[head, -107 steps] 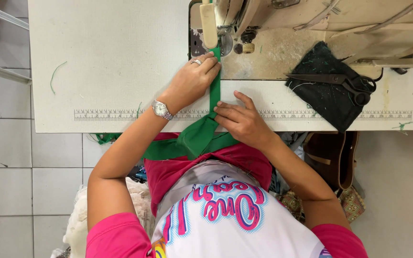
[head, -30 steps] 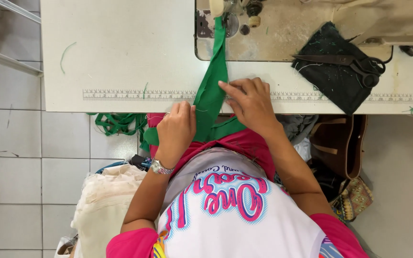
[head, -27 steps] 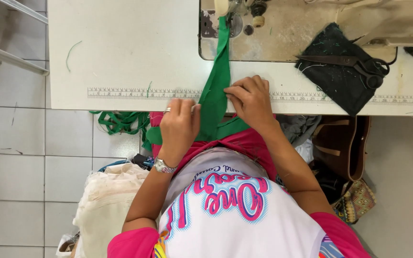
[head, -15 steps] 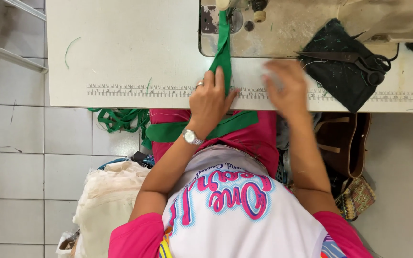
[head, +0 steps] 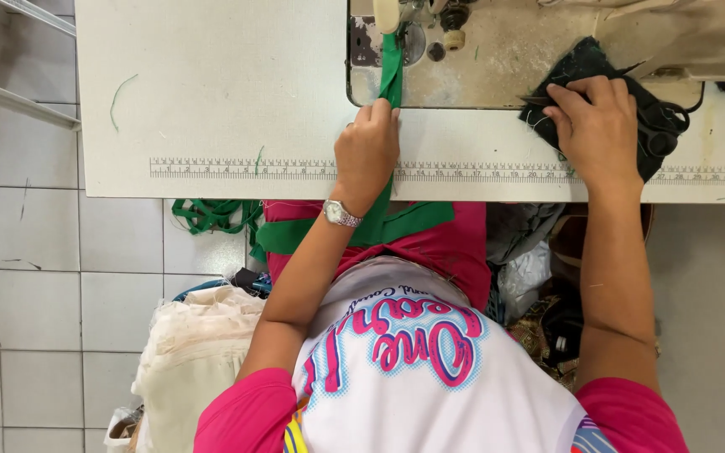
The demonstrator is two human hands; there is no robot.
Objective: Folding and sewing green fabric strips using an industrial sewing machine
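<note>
A narrow green fabric strip (head: 392,67) runs from my lap up over the table edge to the needle area of the sewing machine (head: 480,59). My left hand (head: 367,147), with a wristwatch (head: 339,214) on it, lies on the strip just before the machine bed, fingers closed against it. My right hand (head: 597,126) has reached to the right and rests on a dark cloth (head: 585,63) that carries black scissors (head: 660,134). Its fingers cover the middle of the scissors; whether they grip them is hidden.
The white table (head: 211,84) has a printed ruler (head: 211,168) along its near edge and stray green threads. A tangle of green strip (head: 207,216) hangs below the edge at left. A cream cloth bundle (head: 195,352) sits on the tiled floor, bags to my right.
My right hand left the green strip and moved right onto the dark cloth with the scissors. My left hand slid up the strip from my lap toward the machine.
</note>
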